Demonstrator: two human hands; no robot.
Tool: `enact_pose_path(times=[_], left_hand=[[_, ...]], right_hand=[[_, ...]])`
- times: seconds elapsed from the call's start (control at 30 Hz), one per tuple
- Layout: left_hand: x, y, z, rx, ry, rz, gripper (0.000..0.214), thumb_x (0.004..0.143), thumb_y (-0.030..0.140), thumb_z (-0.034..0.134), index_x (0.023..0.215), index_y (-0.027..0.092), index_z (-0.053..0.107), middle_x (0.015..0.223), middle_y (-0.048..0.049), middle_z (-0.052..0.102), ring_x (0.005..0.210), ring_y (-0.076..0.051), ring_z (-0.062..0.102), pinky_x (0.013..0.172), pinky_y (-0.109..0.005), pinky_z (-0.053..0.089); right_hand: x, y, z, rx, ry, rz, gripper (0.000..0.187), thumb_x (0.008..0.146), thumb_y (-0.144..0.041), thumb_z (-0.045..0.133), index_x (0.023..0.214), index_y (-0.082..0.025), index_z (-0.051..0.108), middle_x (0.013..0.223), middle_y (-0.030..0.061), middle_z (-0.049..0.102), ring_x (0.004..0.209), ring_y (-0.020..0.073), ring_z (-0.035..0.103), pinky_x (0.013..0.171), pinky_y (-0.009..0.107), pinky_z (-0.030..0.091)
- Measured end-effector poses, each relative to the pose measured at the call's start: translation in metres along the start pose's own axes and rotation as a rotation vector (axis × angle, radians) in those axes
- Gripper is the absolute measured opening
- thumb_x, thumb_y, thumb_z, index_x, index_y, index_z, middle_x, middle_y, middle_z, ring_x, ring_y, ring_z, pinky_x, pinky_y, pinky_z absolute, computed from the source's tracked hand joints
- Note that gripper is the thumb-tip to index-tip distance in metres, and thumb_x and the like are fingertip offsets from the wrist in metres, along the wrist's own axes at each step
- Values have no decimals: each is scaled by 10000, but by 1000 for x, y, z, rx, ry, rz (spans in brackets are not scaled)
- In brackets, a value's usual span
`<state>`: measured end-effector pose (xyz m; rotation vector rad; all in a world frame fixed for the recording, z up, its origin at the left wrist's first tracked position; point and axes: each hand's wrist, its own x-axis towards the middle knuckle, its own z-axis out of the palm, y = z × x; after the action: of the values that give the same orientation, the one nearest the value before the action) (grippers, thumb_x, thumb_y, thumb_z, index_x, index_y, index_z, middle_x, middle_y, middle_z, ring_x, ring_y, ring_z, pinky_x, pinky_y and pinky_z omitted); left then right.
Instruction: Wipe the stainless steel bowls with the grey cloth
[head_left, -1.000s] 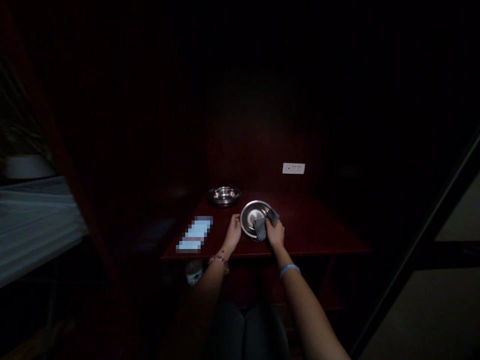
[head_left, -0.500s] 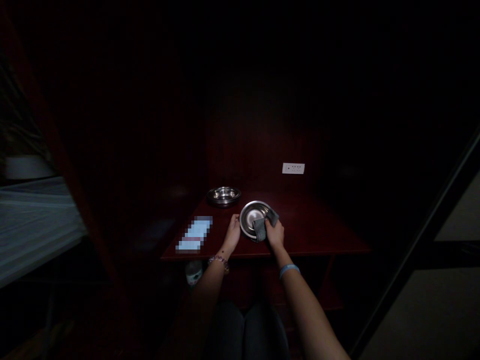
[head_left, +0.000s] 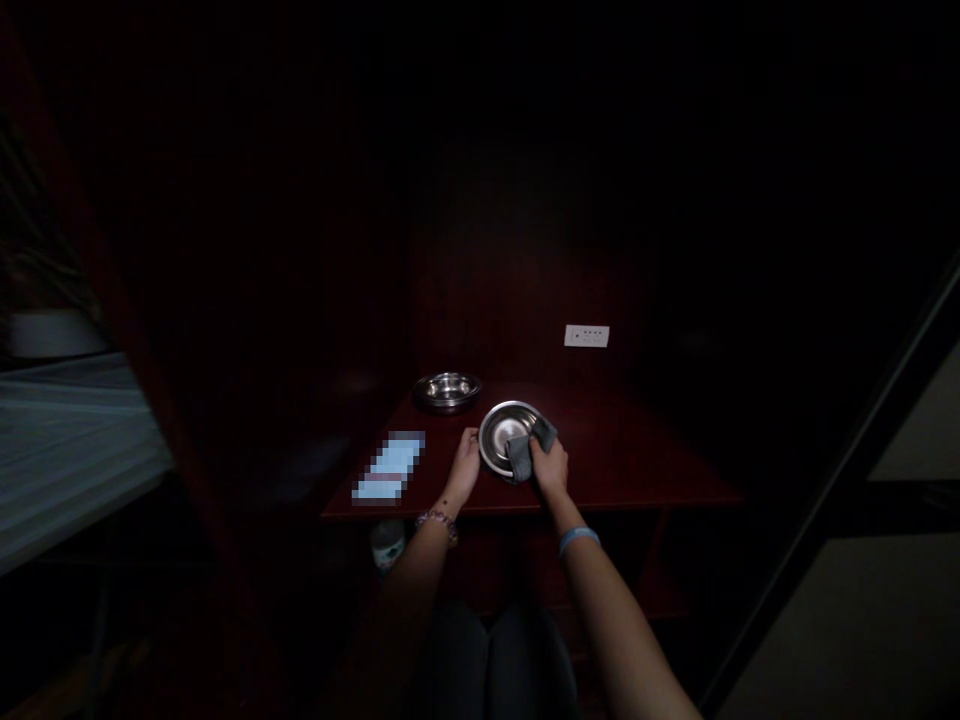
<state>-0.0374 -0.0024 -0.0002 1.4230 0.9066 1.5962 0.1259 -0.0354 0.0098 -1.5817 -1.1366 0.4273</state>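
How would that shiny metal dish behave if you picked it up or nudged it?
The steel dish looks thin-walled, so it is probably stiff and fairly light for its size. Its polished surface may be slippery, though the grey cloth in the right hand would likely grip better. Its round rim suggests it could roll if stood on edge.

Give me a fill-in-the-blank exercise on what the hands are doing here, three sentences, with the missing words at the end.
The right hand presses a ____ cloth against a steel dish. The left hand holds that dish by its ____. A second steel dish sits on the dark red table, and a blue wristband is on the ____ wrist.

Missing words: grey; rim; right.
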Motion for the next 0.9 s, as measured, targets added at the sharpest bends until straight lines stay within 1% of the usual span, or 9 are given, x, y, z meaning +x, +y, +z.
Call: enact_pose_path(times=[0.27,0.4,0.67,0.9], left_hand=[[0,-1,0,16,-6,-6,172,863,342,422,862,202,521,789,-8,565,754,-146,520,763,-278,431],[-2,3,1,45,7,7,159,855,324,438,875,197,530,808,-16,574,785,-153,529,800,-294,436],[-6,10,0,27,46,-4,171,836,338,486,927,198,525,846,-34,587,803,-163,552,786,-304,463],[-6,10,0,41,34,-7,159,839,284,463,952,185,516,836,-26,580,775,-146,548,785,-299,460]], right_hand=[[-1,-1,-1,3,-2,6,397,828,-405,524,1133,-185,651,1062,88,697,1003,215,646,887,282,478],[-2,-2,-1,5,15,13,394,823,-407,525,1123,-186,655,1059,84,698,1000,217,646,891,287,478],[-3,-3,-2,17,26,-5,376,823,-368,534,1129,-183,653,1059,86,699,1003,212,646,892,281,477],[-4,-4,-3,-1,21,11,379,826,-369,537,1136,-185,652,1053,86,700,991,214,650,883,281,481]])
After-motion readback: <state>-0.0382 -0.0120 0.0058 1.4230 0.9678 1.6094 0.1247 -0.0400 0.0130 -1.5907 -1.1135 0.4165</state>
